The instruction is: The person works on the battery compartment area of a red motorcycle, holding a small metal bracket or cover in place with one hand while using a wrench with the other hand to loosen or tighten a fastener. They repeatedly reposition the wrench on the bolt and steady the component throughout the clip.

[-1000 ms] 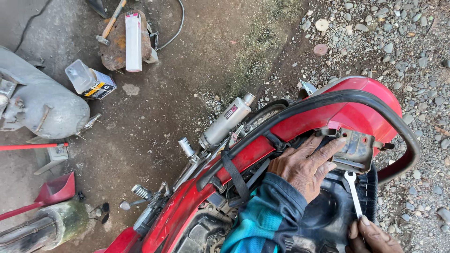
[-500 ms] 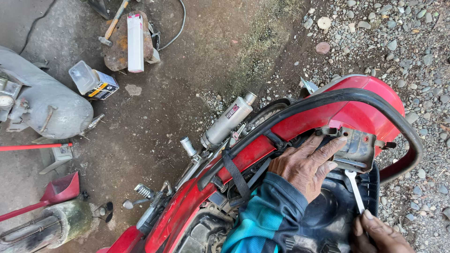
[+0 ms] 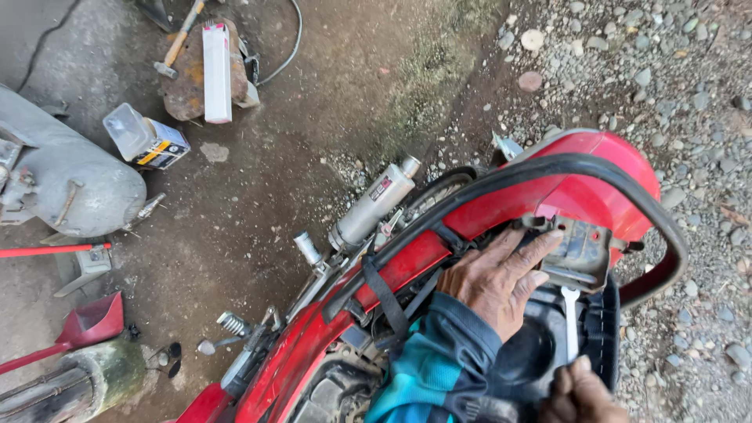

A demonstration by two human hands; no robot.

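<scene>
A red motorcycle tail (image 3: 580, 196) with its seat off fills the lower right. My left hand (image 3: 493, 278) lies flat with fingers spread on the frame, its fingertips touching a dirty grey metal bracket (image 3: 583, 251) under the rear cowl. My right hand (image 3: 580, 392), at the bottom edge, grips a silver spanner (image 3: 570, 321) whose open end points up at the bracket. A black grab rail (image 3: 548, 176) curves around the tail. A teal and dark sleeve (image 3: 427, 360) covers my left arm.
A silver exhaust silencer (image 3: 372, 205) runs beside the rear wheel. On the dirt lie a grey tank (image 3: 63, 184), a small box with a clear container (image 3: 149, 141), a white carton (image 3: 217, 70), a hammer (image 3: 178, 43) and a red tool (image 3: 86, 325). Gravel covers the right.
My right hand has drifted slightly right and lower with the spanner. My left hand stays on the bracket. The view has shifted a little.
</scene>
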